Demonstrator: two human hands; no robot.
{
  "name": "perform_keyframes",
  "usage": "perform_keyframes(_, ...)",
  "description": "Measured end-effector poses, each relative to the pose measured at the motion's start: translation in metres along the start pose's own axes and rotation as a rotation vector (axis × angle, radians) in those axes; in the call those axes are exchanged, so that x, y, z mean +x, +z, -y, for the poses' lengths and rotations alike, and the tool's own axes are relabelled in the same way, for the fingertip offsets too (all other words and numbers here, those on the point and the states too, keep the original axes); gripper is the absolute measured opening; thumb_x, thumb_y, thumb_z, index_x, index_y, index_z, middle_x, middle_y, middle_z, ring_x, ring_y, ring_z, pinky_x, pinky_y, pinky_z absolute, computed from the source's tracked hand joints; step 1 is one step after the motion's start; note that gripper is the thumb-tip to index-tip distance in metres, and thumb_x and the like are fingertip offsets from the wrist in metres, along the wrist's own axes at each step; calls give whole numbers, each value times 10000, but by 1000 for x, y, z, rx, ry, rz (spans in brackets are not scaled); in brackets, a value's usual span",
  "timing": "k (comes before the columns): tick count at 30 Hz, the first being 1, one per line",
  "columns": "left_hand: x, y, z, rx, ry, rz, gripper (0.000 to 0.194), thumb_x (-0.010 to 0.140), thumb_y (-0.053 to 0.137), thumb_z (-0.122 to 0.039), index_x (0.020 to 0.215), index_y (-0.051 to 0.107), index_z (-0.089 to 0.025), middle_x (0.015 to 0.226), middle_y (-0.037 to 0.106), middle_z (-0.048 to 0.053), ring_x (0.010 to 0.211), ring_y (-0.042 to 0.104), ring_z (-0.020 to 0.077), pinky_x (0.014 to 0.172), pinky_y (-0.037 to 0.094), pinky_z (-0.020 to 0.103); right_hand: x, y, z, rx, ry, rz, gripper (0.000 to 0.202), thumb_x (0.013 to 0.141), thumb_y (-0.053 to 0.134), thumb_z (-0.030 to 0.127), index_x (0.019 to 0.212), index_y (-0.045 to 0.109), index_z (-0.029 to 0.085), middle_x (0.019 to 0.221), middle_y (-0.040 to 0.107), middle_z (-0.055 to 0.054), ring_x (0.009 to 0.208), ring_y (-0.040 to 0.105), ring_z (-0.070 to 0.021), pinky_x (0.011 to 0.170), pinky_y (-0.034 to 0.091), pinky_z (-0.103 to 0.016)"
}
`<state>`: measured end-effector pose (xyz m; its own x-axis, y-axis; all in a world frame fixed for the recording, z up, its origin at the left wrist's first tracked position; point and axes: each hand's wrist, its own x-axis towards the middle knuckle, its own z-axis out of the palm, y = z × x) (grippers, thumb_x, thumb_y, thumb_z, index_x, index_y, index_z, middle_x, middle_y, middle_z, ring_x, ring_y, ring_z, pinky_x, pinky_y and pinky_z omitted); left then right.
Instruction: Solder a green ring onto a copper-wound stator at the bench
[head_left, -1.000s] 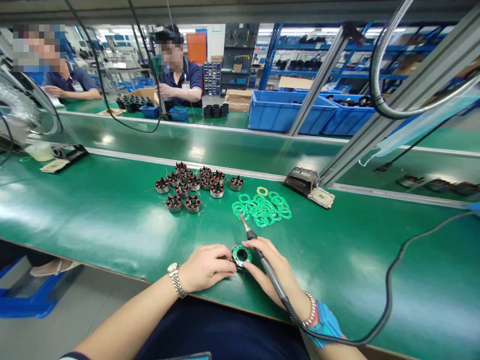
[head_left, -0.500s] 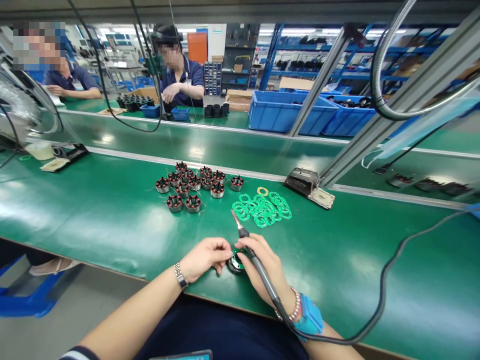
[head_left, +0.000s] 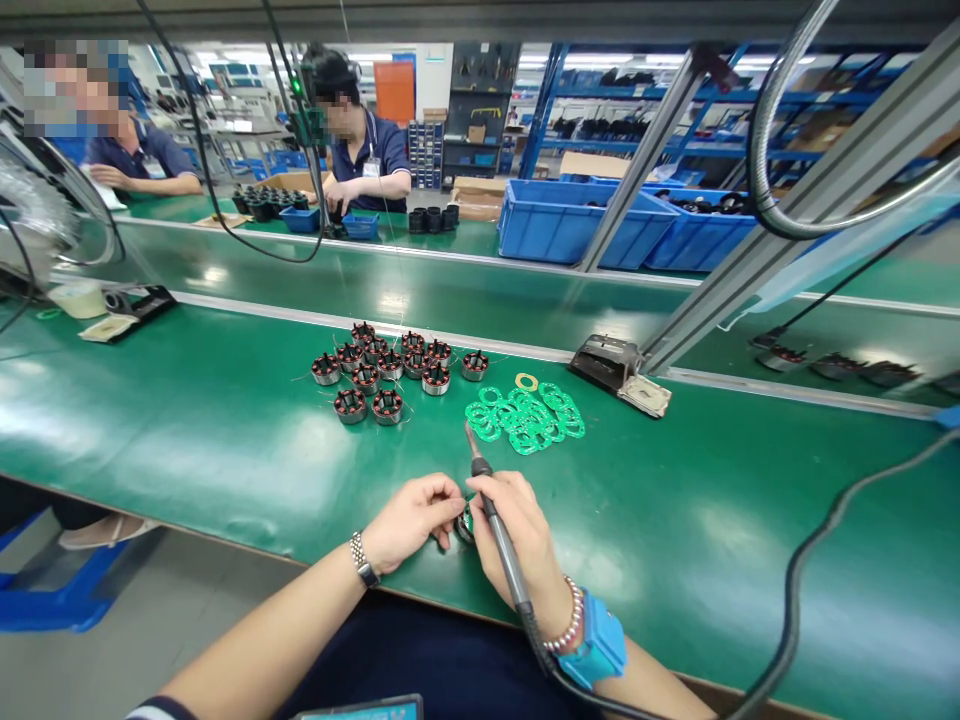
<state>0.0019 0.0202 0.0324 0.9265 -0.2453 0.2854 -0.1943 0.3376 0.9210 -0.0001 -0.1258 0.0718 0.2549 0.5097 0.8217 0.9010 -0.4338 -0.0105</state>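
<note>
The small motor part (head_left: 465, 524) you are working on sits close to the near edge of the green bench (head_left: 187, 440), pinched between your two hands and mostly hidden by them. Your left hand (head_left: 409, 520) curls its fingertips onto the part's left side. Your right hand (head_left: 517, 535) presses the part from the right while closed around the soldering iron (head_left: 491, 510), whose tip points up and away from you, toward the far edge.

Bare green mat lies open to the left and right of your hands. Farther in are the pile of green ring boards (head_left: 525, 412) and, left of it, the cluster of wound stators (head_left: 386, 370), both well apart from your hands. The iron's cable (head_left: 795, 600) loops off to the right. Beyond the far edge, two people sit at another bench.
</note>
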Motion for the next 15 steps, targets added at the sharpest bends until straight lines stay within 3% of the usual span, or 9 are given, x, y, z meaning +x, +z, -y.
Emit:
perform_keyframes(5,0,1,3,-66,-54,-26,307,681,661,-393,671,481,-145,527,503,-46,427,521,75,480,480,211,-1,-14,2,-13,26,-48,218,807,515,95,1005,543,180,795,587,-61,816,551,-207,696,479,-339)
perform_keyframes(8,2,-1,2,-81,-89,-24,296,675,663,-379,677,484,-144,524,513,-42,424,538,83,483,495,220,-2,-31,4,59,107,-49,152,815,526,105,932,582,185,817,594,-57,734,577,-167,645,483,-286)
perform_keyframes(12,4,-3,1,-82,-108,-30,276,666,670,-349,675,486,-144,516,517,-44,416,542,85,477,500,221,-3,-52,5,128,90,-15,211,815,536,123,1008,592,186,790,628,-49,672,568,-154,608,479,-276)
perform_keyframes(15,4,-2,0,-78,-114,-39,259,662,670,-327,671,487,-143,516,518,-44,418,546,86,478,501,220,-6,-59,3,166,128,-31,159,807,538,118,913,628,195,726,631,-34,632,552,-149,566,465,-268)
